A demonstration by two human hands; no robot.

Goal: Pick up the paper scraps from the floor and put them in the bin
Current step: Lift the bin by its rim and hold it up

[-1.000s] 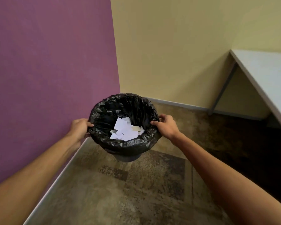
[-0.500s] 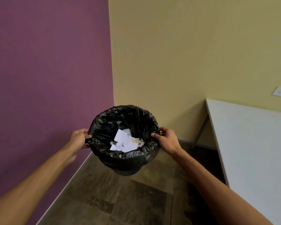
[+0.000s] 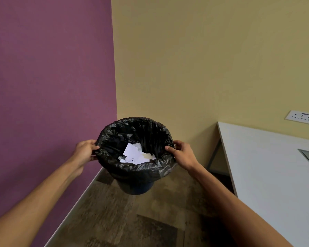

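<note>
A round bin (image 3: 137,172) lined with a crinkled black bag hangs in the air in front of me, off the floor. White paper scraps (image 3: 135,154) lie inside it, partly hidden by the near rim. My left hand (image 3: 85,151) grips the bin's left rim and my right hand (image 3: 181,155) grips the right rim, thumbs over the bag's edge. No scraps show on the floor that I can see.
A purple wall (image 3: 48,86) runs close on the left and meets a yellow wall (image 3: 203,59) in the corner behind the bin. A white table (image 3: 275,172) stands at the right, with a wall socket (image 3: 301,117) above it. Brown patterned floor (image 3: 125,216) lies below.
The bin has risen off the floor in both hands, and my view has tilted up. More of the table and the wall socket have come into sight.
</note>
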